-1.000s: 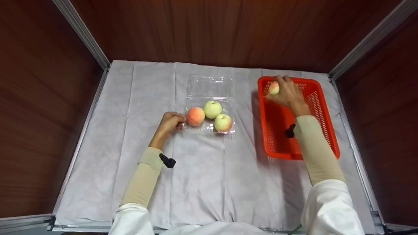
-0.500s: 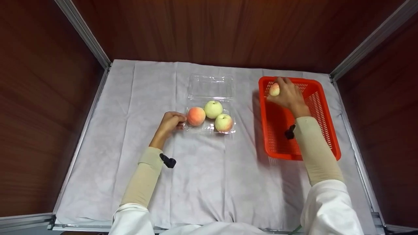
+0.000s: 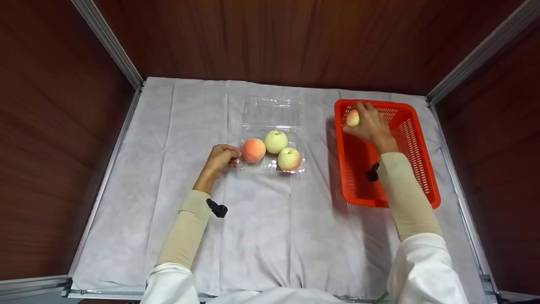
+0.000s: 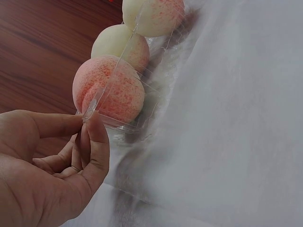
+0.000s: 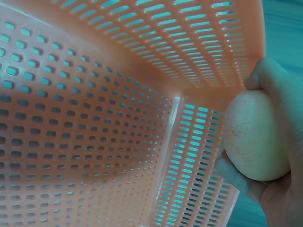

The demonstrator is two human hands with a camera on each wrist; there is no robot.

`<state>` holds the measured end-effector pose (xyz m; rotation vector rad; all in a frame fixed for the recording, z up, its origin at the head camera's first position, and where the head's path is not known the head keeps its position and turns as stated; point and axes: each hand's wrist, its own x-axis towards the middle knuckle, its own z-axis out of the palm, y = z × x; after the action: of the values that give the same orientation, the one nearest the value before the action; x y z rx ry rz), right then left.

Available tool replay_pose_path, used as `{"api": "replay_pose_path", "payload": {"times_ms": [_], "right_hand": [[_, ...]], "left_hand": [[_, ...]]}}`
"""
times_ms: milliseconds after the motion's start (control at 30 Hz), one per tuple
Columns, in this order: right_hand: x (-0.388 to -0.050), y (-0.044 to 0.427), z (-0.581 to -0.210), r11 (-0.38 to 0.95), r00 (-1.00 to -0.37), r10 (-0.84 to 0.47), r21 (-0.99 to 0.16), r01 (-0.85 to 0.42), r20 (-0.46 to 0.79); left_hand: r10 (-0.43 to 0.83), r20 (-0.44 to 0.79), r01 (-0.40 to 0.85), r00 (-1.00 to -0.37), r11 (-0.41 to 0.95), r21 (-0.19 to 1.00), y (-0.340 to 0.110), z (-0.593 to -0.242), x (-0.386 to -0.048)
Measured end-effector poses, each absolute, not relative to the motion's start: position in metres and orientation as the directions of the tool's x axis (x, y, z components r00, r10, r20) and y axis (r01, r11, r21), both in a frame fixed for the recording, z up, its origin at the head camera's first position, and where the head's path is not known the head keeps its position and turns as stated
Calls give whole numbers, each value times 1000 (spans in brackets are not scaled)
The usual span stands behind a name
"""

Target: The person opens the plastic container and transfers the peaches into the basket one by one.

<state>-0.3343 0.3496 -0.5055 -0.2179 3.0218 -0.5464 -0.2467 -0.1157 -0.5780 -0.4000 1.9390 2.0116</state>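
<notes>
My right hand (image 3: 371, 124) grips a peach (image 3: 353, 118) at the far left corner of a red plastic basket (image 3: 344, 185). In the right wrist view fingers and thumb wrap around that peach (image 5: 255, 137), beside the slotted basket wall (image 5: 85, 118). My left hand (image 3: 220, 159) pinches the left rim of a clear plastic clamshell box (image 3: 268, 166), thumb against finger. Its lid (image 3: 272, 112) lies folded back behind. In the box sit a pink-orange peach (image 3: 253, 150) and two pale yellow peaches, one at the back (image 3: 276, 142) and another at front right (image 3: 289, 159).
A wrinkled grey-white cloth (image 3: 253, 236) covers the table. Dark wood-look panels (image 3: 278, 42) with metal frame edges (image 3: 112, 50) stand around the back and both sides. The basket stands right of the box, with a strip of cloth between them.
My right hand, with the peach, has shifted very slightly down and to the left at the basket's far left corner. The left hand and the box have stayed put.
</notes>
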Motion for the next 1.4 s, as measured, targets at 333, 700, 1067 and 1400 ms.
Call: {"api": "replay_pose_path", "payload": {"times_ms": [333, 700, 1067, 1400], "right_hand": [[-332, 352, -513, 934, -987, -155, -331, -137, -30], [-332, 352, -522, 928, -987, -140, -357, -104, -77], [-331, 354, -530, 923, -984, -142, -372, -94, -105], [-329, 356, -536, 927, -979, -134, -367, -70, -153]], "left_hand": [[29, -412, -413, -911, -41, 910, -114, -576, -246], [35, -414, -415, -910, -35, 909, -113, -577, -246], [33, -414, -415, -909, -35, 909, -114, -576, -248], [27, -417, -418, -909, -38, 908, -112, -577, -247]]}}
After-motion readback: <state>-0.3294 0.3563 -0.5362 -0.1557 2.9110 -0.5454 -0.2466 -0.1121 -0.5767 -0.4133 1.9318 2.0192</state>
